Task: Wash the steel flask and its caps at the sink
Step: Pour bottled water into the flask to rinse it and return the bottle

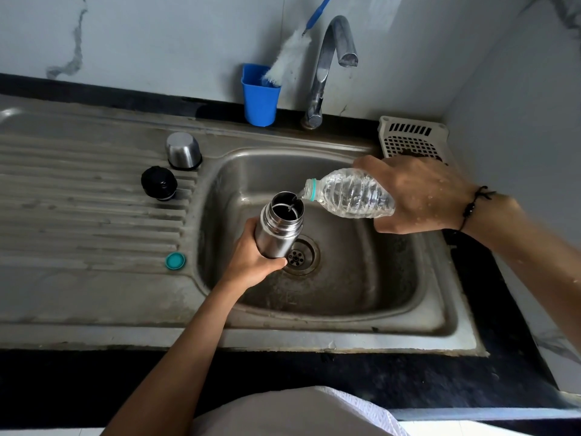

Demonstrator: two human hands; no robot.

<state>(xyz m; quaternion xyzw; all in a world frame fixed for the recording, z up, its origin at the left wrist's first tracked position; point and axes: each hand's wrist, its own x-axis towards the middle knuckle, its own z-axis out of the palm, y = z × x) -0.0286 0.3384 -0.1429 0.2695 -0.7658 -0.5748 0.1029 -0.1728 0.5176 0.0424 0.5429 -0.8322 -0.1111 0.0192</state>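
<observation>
Left hand (251,256) grips steel flask (278,229); right hand (421,196) tips bottle (352,193) over it.

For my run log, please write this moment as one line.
left hand: holds steel flask over sink | right hand: pours from plastic bottle into flask | caps on drainboard | tap dry

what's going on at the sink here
A person holds an open steel flask in the left hand over the sink basin. The right hand tips a clear plastic bottle, pouring water into the flask's mouth. The steel cap, black stopper and teal bottle cap sit on the drainboard. The tap is not running.
</observation>
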